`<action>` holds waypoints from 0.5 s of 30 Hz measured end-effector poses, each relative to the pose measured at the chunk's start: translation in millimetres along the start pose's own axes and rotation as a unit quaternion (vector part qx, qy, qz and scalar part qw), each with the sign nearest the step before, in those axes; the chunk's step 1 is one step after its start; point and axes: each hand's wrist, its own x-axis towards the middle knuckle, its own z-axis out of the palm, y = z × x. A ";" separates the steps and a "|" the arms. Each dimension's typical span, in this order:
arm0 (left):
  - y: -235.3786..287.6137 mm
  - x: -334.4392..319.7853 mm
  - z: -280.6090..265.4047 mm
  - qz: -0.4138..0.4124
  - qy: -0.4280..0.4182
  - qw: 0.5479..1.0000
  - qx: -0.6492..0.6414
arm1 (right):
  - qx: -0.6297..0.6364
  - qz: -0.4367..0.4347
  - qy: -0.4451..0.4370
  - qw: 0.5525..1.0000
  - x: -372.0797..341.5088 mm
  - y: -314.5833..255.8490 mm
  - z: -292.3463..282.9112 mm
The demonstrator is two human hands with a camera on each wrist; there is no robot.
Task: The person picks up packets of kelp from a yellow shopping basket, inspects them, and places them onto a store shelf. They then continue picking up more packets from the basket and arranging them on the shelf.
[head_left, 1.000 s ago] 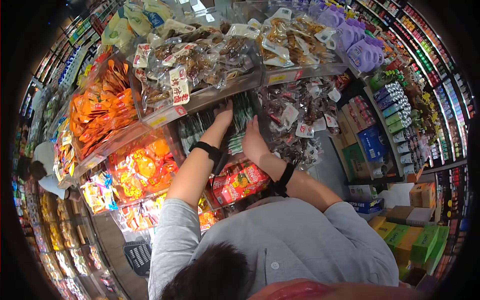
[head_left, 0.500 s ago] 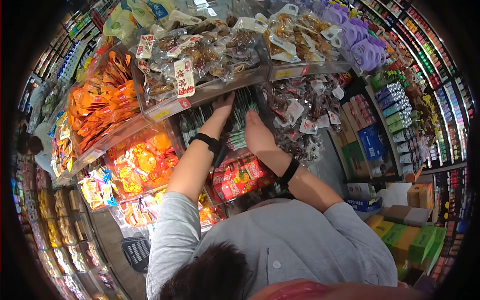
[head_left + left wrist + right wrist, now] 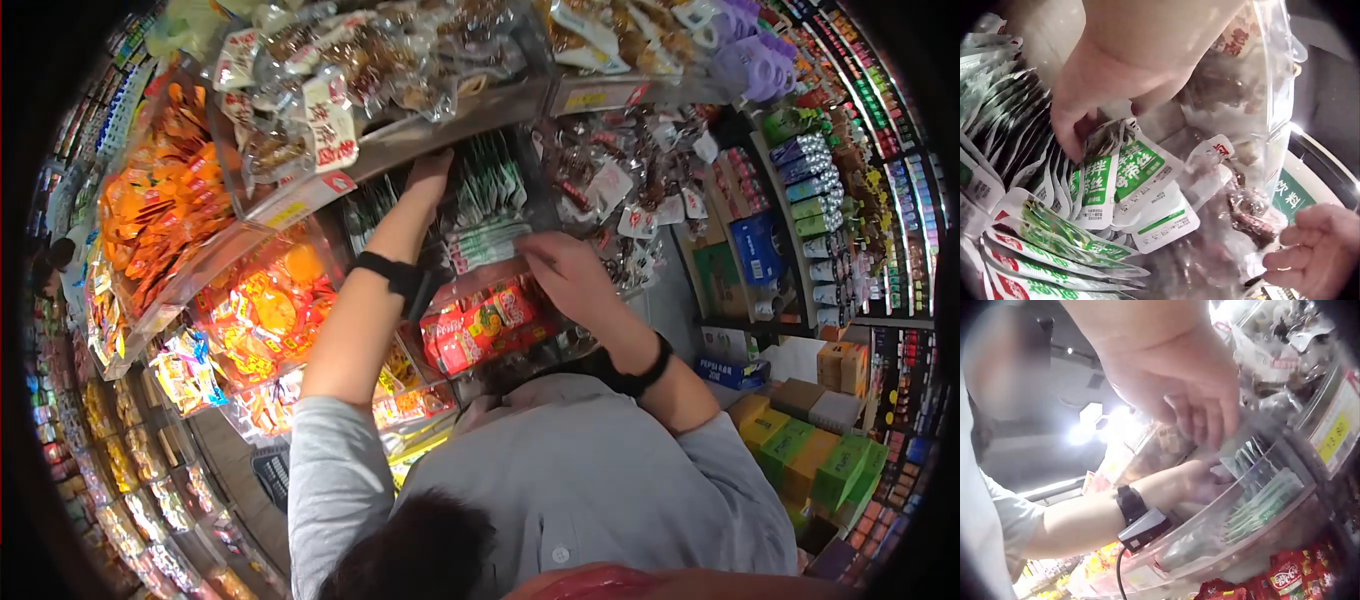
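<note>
Green-and-white packets [image 3: 487, 185] stand in rows inside a clear bin, with a flatter stack [image 3: 485, 245] at its near side. My left hand [image 3: 430, 175] reaches in under the upper shelf. In the left wrist view the fingers of this hand [image 3: 1116, 75] touch the tops of upright packets [image 3: 1094, 181], with one finger pushed in along the row. My right hand [image 3: 570, 275] is at the bin's right near corner. Its fingers hang loosely bent and hold nothing, over the bin's clear wall [image 3: 1222, 512] in the right wrist view.
Bagged brown snacks [image 3: 430, 80] fill the shelf above, orange packets [image 3: 170, 200] the left. Dark-red bagged snacks [image 3: 610, 190] lie right of the bin, red packs [image 3: 485, 325] below it. Cartons [image 3: 800, 455] stand at the lower right.
My right hand has drawn back from the packets, towards me and to the right. My left hand remains in the bin. The head view has moved nearer to the shelves.
</note>
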 end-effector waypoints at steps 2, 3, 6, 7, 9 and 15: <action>-3.2 -12.2 -15.6 -0.100 -0.103 0.990 -0.009 | 0.080 -0.043 -0.042 0.995 -18.9 -2.5 -21.2; 3.0 -29.2 -15.0 -0.104 -0.083 0.991 0.011 | 0.108 -0.019 -0.092 0.990 -30.5 3.3 -34.4; -8.8 -36.7 -21.3 0.074 -0.075 0.965 0.239 | 0.185 0.087 -0.305 0.930 -53.7 34.7 -77.6; -6.1 -33.7 -22.1 0.196 -0.036 0.934 0.297 | 0.201 0.146 -0.341 0.907 -63.0 51.2 -83.1; 3.7 -22.9 -21.3 0.428 0.039 0.813 0.393 | 0.218 0.243 -0.379 0.866 -82.2 86.6 -82.8; 19.2 5.8 -10.9 0.410 0.013 0.770 0.490 | 0.256 0.347 -0.373 0.822 -109.8 173.9 -57.5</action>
